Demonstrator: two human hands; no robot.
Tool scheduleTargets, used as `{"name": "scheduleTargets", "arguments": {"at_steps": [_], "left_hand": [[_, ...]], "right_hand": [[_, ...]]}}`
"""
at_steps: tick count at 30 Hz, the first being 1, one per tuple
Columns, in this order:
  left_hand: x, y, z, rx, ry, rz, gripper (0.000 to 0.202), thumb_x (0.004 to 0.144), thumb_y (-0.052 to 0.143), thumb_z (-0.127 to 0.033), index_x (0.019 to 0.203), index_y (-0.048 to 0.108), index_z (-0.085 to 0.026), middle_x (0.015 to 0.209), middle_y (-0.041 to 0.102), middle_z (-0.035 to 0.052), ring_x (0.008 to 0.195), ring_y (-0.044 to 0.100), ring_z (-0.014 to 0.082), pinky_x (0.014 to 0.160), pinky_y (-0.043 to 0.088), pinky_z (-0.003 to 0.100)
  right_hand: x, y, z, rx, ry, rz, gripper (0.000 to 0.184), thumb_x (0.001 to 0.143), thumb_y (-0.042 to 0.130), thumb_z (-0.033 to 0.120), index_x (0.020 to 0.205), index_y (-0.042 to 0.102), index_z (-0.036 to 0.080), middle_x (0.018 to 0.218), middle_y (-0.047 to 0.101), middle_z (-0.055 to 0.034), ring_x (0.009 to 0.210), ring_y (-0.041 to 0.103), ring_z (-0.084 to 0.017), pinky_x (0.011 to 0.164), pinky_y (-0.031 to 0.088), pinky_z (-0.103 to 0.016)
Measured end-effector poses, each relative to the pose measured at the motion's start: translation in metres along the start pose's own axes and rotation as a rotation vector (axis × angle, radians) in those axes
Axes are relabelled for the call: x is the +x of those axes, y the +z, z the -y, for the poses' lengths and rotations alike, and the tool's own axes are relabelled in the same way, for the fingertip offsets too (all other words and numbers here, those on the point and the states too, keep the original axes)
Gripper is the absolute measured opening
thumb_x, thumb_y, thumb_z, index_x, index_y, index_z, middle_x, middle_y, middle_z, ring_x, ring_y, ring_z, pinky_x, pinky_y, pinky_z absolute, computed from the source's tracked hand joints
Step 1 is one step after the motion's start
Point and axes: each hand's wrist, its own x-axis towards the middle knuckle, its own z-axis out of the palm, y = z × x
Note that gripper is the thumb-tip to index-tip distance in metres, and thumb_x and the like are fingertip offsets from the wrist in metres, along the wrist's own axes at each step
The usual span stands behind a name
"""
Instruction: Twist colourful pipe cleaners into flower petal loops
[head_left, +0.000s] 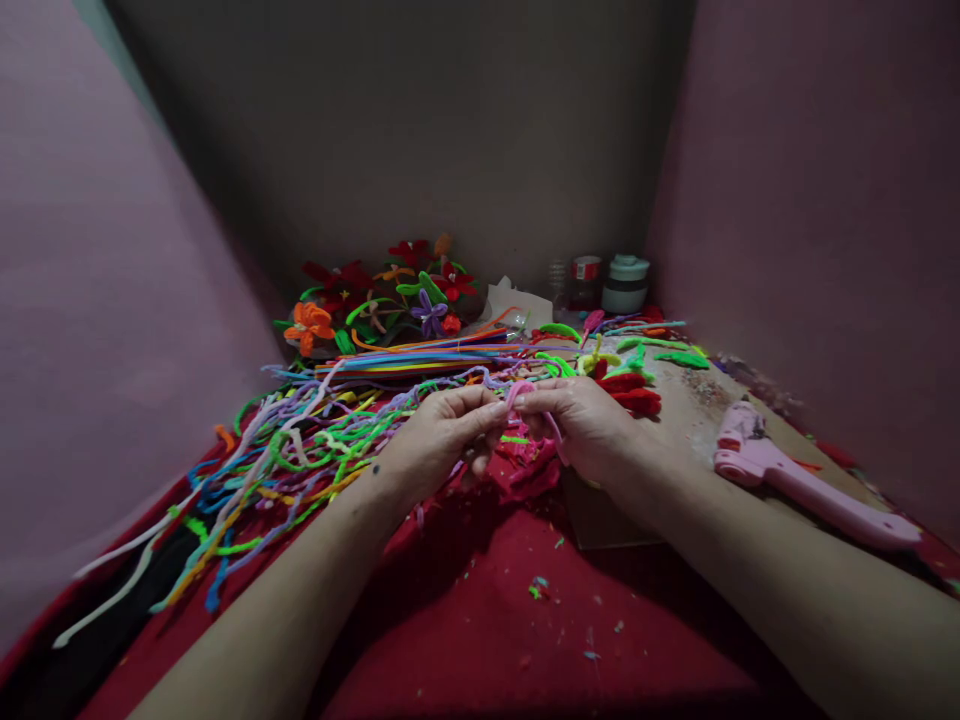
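Note:
My left hand (442, 432) and my right hand (585, 425) meet at the middle of the frame, fingers pinched together on a pink pipe cleaner (519, 393) bent into a small loop between them. One pink end hangs down past my right thumb. Beneath the hands lies a heap of pink and red bent pieces (529, 462) on a red cloth (480, 610). A big tangle of loose pipe cleaners in many colours (292, 440) spreads to the left of my left hand.
A pink glue gun (795, 480) lies on cardboard (697, 420) at the right. Finished pipe-cleaner flowers (375, 295) stand at the back, with straight bundled stems (420, 358) before them. Jars (622, 282) sit at the back right. Green and red shaped pieces (630, 385) lie nearby.

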Motion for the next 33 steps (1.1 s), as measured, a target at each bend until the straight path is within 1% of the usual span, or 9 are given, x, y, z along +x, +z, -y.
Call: {"name": "scheduleTargets", "arguments": {"at_steps": [6, 11, 15, 17, 20, 24, 27, 29, 33], "left_hand": [[0.0, 0.001, -0.003, 0.056, -0.001, -0.007, 0.027, 0.08, 0.052, -0.041, 0.07, 0.047, -0.017, 0.055, 0.046, -0.0062, 0.033, 0.039, 0.0017, 0.03, 0.027, 0.012], [-0.003, 0.001, -0.004, 0.171, 0.041, 0.023, 0.027, 0.082, 0.05, -0.041, 0.069, 0.046, -0.017, 0.05, 0.043, -0.0064, 0.032, 0.035, 0.0022, 0.03, 0.025, 0.013], [-0.004, 0.001, -0.004, 0.117, 0.018, 0.033, 0.029, 0.081, 0.051, -0.042, 0.068, 0.045, -0.017, 0.048, 0.039, -0.0073, 0.031, 0.029, 0.0015, 0.029, 0.02, 0.014], [-0.003, 0.002, -0.004, 0.075, 0.001, 0.009, 0.027, 0.08, 0.052, -0.041, 0.069, 0.046, -0.017, 0.048, 0.039, -0.0077, 0.031, 0.026, 0.0013, 0.028, 0.018, 0.014], [-0.002, 0.002, -0.005, 0.036, 0.008, -0.074, 0.021, 0.08, 0.052, -0.037, 0.072, 0.047, -0.018, 0.048, 0.042, -0.0075, 0.03, 0.027, 0.0016, 0.028, 0.017, 0.014], [-0.001, -0.001, -0.01, 0.024, 0.039, -0.162, 0.015, 0.079, 0.053, -0.031, 0.074, 0.047, -0.018, 0.05, 0.048, -0.0071, 0.03, 0.029, 0.0017, 0.03, 0.019, 0.014], [-0.001, -0.002, -0.013, 0.054, 0.023, -0.181, 0.012, 0.076, 0.054, -0.027, 0.074, 0.047, -0.018, 0.05, 0.048, -0.0073, 0.031, 0.031, 0.0024, 0.031, 0.021, 0.015], [-0.002, -0.002, -0.014, 0.089, 0.022, -0.19, 0.012, 0.075, 0.055, -0.026, 0.072, 0.047, -0.017, 0.05, 0.048, -0.0072, 0.033, 0.033, 0.0026, 0.032, 0.022, 0.015], [-0.003, 0.001, -0.014, 0.12, 0.063, -0.241, 0.011, 0.075, 0.053, -0.025, 0.072, 0.045, -0.017, 0.046, 0.045, -0.0081, 0.033, 0.033, 0.003, 0.033, 0.024, 0.014]], "right_hand": [[-0.003, 0.002, 0.005, -0.032, -0.051, 0.064, 0.017, 0.064, 0.058, 0.022, 0.049, 0.054, 0.015, 0.049, 0.049, 0.0025, 0.046, 0.039, -0.007, 0.048, 0.027, -0.025], [-0.004, 0.006, 0.006, 0.005, -0.078, -0.032, 0.014, 0.062, 0.06, 0.018, 0.05, 0.056, 0.014, 0.048, 0.051, 0.003, 0.046, 0.042, -0.007, 0.049, 0.031, -0.023], [-0.004, 0.006, 0.006, -0.043, -0.081, -0.04, 0.016, 0.063, 0.061, 0.019, 0.05, 0.056, 0.014, 0.046, 0.05, 0.0025, 0.046, 0.042, -0.007, 0.048, 0.031, -0.023], [-0.004, 0.006, 0.005, -0.074, -0.093, -0.019, 0.018, 0.065, 0.062, 0.021, 0.049, 0.055, 0.014, 0.046, 0.049, 0.0028, 0.046, 0.041, -0.006, 0.048, 0.031, -0.022], [-0.004, 0.004, 0.004, -0.107, -0.092, 0.016, 0.018, 0.068, 0.061, 0.026, 0.055, 0.058, 0.014, 0.05, 0.05, 0.0027, 0.045, 0.039, -0.006, 0.044, 0.029, -0.021], [-0.004, 0.001, 0.003, -0.186, 0.017, 0.059, 0.01, 0.066, 0.062, 0.022, 0.062, 0.063, 0.013, 0.05, 0.052, 0.0018, 0.041, 0.039, -0.005, 0.04, 0.03, -0.02], [-0.006, 0.001, 0.003, -0.254, 0.086, 0.115, 0.01, 0.067, 0.063, 0.021, 0.061, 0.062, 0.013, 0.046, 0.052, 0.0021, 0.036, 0.038, -0.004, 0.035, 0.028, -0.018], [-0.006, 0.002, 0.003, -0.215, 0.091, 0.145, 0.014, 0.069, 0.063, 0.025, 0.062, 0.06, 0.014, 0.048, 0.056, 0.0009, 0.036, 0.043, -0.006, 0.034, 0.033, -0.019], [-0.006, 0.004, 0.005, -0.003, 0.028, 0.14, 0.014, 0.07, 0.064, 0.027, 0.069, 0.058, 0.015, 0.059, 0.063, -0.0012, 0.043, 0.054, -0.009, 0.042, 0.045, -0.022]]}}
